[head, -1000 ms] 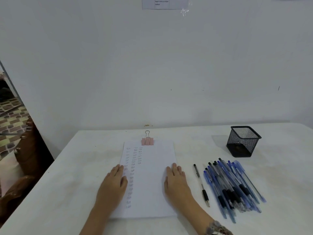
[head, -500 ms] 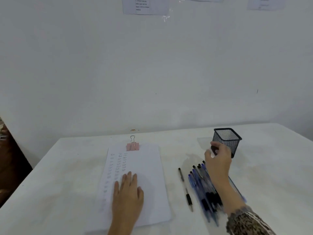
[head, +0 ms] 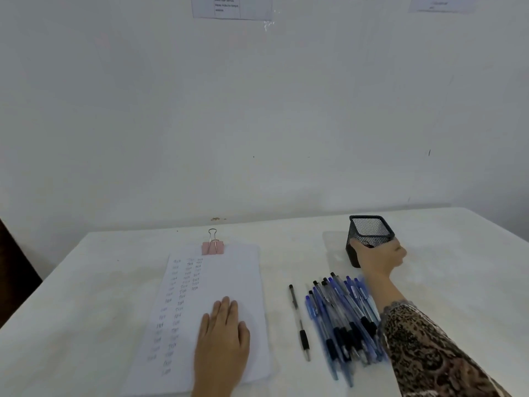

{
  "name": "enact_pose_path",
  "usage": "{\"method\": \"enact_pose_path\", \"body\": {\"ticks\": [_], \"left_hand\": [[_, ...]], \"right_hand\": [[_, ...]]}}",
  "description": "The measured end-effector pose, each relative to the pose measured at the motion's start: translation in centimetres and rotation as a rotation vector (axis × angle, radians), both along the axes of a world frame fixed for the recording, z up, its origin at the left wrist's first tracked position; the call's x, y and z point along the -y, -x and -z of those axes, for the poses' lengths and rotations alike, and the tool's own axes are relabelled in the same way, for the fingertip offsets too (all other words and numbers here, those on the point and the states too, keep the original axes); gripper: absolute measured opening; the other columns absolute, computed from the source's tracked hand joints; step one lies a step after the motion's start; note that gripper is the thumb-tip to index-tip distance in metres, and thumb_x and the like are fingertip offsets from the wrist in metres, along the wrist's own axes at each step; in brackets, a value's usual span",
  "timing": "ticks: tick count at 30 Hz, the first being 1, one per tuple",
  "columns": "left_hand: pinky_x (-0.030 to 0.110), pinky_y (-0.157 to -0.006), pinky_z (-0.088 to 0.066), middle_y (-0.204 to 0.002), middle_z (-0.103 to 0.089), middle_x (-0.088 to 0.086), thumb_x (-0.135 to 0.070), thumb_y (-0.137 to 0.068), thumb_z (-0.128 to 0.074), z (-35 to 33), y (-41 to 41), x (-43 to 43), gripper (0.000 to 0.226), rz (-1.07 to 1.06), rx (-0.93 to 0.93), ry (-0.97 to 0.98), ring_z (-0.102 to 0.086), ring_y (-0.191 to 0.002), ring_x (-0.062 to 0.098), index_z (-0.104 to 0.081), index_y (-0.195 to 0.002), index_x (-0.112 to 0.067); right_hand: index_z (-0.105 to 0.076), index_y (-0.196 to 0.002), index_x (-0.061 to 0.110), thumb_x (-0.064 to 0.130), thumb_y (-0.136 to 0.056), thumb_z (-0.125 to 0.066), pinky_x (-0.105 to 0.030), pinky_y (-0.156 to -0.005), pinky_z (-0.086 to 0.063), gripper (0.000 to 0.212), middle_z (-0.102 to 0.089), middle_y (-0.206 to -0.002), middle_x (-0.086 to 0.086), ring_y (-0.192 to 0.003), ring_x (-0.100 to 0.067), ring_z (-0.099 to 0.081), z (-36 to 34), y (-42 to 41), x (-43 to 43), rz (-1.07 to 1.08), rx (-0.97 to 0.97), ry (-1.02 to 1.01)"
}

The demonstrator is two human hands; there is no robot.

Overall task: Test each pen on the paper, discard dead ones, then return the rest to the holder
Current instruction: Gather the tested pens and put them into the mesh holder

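Note:
A white paper (head: 229, 276) with columns of small pen marks lies on the table, held at its top by a pink binder clip (head: 212, 247). My left hand (head: 221, 336) rests flat on the paper's lower part, fingers straight. My right hand (head: 378, 257) grips the front wall of the black mesh pen holder (head: 370, 229), which stands upright with nothing showing inside. A pile of several blue pens (head: 342, 319) lies below the holder, under my right forearm. One black pen (head: 299, 322) lies alone between the paper and the pile.
The white table (head: 86, 296) stands against a white wall; its left edge runs diagonally at the left. Printed notices (head: 232, 7) are taped high on the wall. A patterned sleeve (head: 435, 353) covers my right forearm.
My right hand left the paper, passed over the pen pile and took hold of the mesh holder. My left hand shifted to the paper's middle. The camera turned slightly right.

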State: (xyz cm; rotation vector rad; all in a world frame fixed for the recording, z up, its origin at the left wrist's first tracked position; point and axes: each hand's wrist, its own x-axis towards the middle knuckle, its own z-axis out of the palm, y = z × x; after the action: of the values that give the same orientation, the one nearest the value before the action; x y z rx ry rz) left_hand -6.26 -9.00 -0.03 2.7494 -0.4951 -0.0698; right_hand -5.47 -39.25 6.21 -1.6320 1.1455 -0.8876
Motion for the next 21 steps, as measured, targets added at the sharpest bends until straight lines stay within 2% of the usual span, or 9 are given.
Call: {"method": "enact_pose_path", "body": {"ticks": [1, 3, 6, 9, 11, 13, 15, 18, 21], "left_hand": [[0.029, -0.115, -0.011, -0.153, -0.025, -0.001, -0.042, -0.078, 0.004, 0.1, 0.0, 0.2, 0.079, 0.006, 0.044, -0.006, -0.022, -0.141, 0.013, -0.032, -0.143, -0.015], [0.025, -0.115, 0.001, -0.156, -0.008, -0.006, -0.04, -0.078, 0.005, 0.4, -0.2, 0.3, 0.075, -0.015, 0.119, 0.023, -0.005, -0.144, 0.008, -0.015, -0.148, -0.019], [0.025, -0.113, 0.002, -0.156, -0.014, -0.004, -0.044, -0.072, 0.014, 0.6, -0.3, 0.4, 0.087, -0.043, 0.164, 0.05, -0.01, -0.144, 0.01, -0.021, -0.147, -0.018], [0.027, -0.113, -0.002, -0.154, -0.021, -0.001, -0.048, -0.067, 0.014, 0.9, -0.4, 0.3, 0.094, -0.05, 0.138, 0.067, -0.016, -0.143, 0.013, -0.028, -0.144, -0.015], [0.028, -0.116, -0.004, -0.155, -0.016, -0.002, -0.047, -0.082, 0.004, 0.3, -0.2, 0.4, 0.076, -0.04, 0.106, 0.067, -0.011, -0.144, 0.012, -0.023, -0.146, -0.016], [0.027, -0.116, 0.0, -0.157, -0.006, -0.005, -0.038, -0.097, -0.013, -0.3, -0.1, 0.3, 0.055, -0.048, 0.093, 0.026, -0.004, -0.144, 0.009, -0.013, -0.148, -0.018], [0.025, -0.115, 0.002, -0.157, -0.003, -0.005, -0.034, -0.099, -0.019, -0.6, 0.0, 0.3, 0.052, -0.054, 0.084, 0.03, -0.002, -0.144, 0.008, -0.01, -0.148, -0.019], [0.023, -0.113, 0.005, -0.157, -0.003, -0.006, -0.035, -0.099, -0.014, -0.4, 0.0, 0.3, 0.052, -0.047, 0.091, 0.001, -0.002, -0.144, 0.008, -0.01, -0.148, -0.019], [0.02, -0.106, 0.011, -0.157, -0.005, -0.006, -0.039, -0.084, 0.0, -0.3, 0.1, 0.3, 0.068, -0.05, 0.098, 0.01, -0.002, -0.144, 0.008, -0.011, -0.148, -0.02]], "right_hand": [[-0.025, -0.138, -0.003, 0.02, -0.069, -0.081, -0.043, -0.102, -0.035, 0.091, -0.027, -0.14, -0.023, -0.129, -0.037, -0.027, -0.1, -0.1, 0.0, -0.021, -0.032, 0.015], [-0.028, -0.135, -0.003, 0.022, -0.067, -0.082, -0.045, -0.101, -0.036, 0.09, -0.029, -0.137, -0.022, -0.126, -0.038, -0.029, -0.5, -0.6, -0.5, -0.068, -0.043, 0.055], [-0.031, -0.132, -0.001, 0.022, -0.065, -0.084, -0.045, -0.098, -0.038, 0.088, -0.032, -0.133, -0.019, -0.123, -0.036, -0.032, -1.6, -1.7, -2.6, -0.15, 0.009, 0.108], [-0.035, -0.127, 0.001, 0.023, -0.061, -0.086, -0.038, -0.092, -0.04, 0.086, -0.035, -0.128, -0.016, -0.119, -0.032, -0.037, -2.3, -2.9, -5.9, -0.257, 0.076, 0.108], [-0.036, -0.126, 0.001, 0.024, -0.06, -0.086, -0.03, -0.086, -0.036, 0.086, -0.036, -0.126, -0.015, -0.116, -0.031, -0.038, -2.3, -3.6, -8.2, -0.318, 0.075, 0.12], [-0.035, -0.125, 0.001, 0.026, -0.06, -0.086, -0.027, -0.081, -0.034, 0.087, -0.036, -0.126, -0.015, -0.115, -0.031, -0.038, -1.9, -4.1, -10.1, -0.36, 0.04, 0.126], [-0.034, -0.124, 0.001, 0.027, -0.06, -0.086, -0.027, -0.079, -0.033, 0.087, -0.036, -0.127, -0.016, -0.115, -0.031, -0.038, -1.3, -4.2, -11.3, -0.384, -0.001, 0.122], [-0.034, -0.124, 0.0, 0.03, -0.061, -0.086, -0.027, -0.077, -0.03, 0.087, -0.037, -0.127, -0.017, -0.114, -0.031, -0.038, -0.4, -4.0, -12.3, -0.392, -0.07, 0.124], [-0.031, -0.128, -0.001, 0.031, -0.062, -0.086, -0.027, -0.079, -0.03, 0.091, -0.036, -0.13, -0.018, -0.117, -0.031, -0.036, -0.3, -3.7, -12.7, -0.4, -0.092, 0.127]]}}
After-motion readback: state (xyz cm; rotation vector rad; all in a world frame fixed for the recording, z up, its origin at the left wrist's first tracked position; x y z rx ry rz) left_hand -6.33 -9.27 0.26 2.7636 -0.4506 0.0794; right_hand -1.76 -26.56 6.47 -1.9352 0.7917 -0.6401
